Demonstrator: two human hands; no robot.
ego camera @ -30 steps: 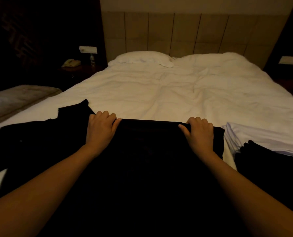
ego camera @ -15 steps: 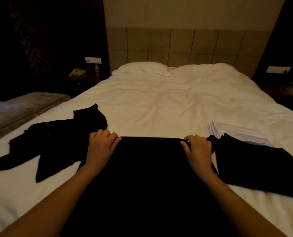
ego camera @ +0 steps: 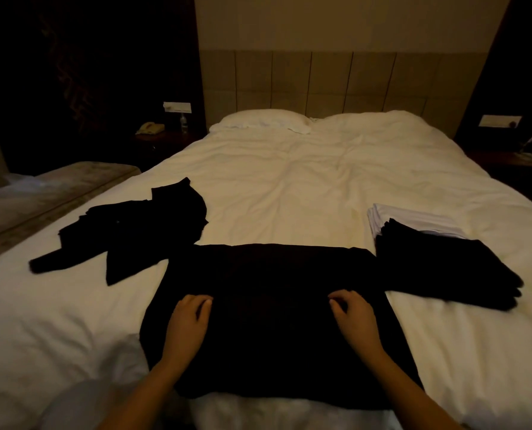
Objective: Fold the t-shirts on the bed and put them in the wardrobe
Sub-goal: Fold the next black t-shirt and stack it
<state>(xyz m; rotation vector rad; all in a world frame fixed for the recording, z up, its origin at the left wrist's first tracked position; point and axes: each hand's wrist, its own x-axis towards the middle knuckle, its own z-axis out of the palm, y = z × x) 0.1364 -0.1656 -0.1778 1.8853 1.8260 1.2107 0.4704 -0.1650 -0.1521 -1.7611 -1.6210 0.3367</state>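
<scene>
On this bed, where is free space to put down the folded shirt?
Free: the wide white sheet between the pillow and the black shirt being folded. Crowded: the rumpled black clothes to its left, and the folded stack touching its right side.

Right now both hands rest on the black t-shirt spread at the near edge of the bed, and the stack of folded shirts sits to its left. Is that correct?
Not quite. The head view shows the stack of folded shirts to the right of the black t-shirt; the left holds a crumpled black garment. Both the left hand and right hand do rest on it.
</scene>
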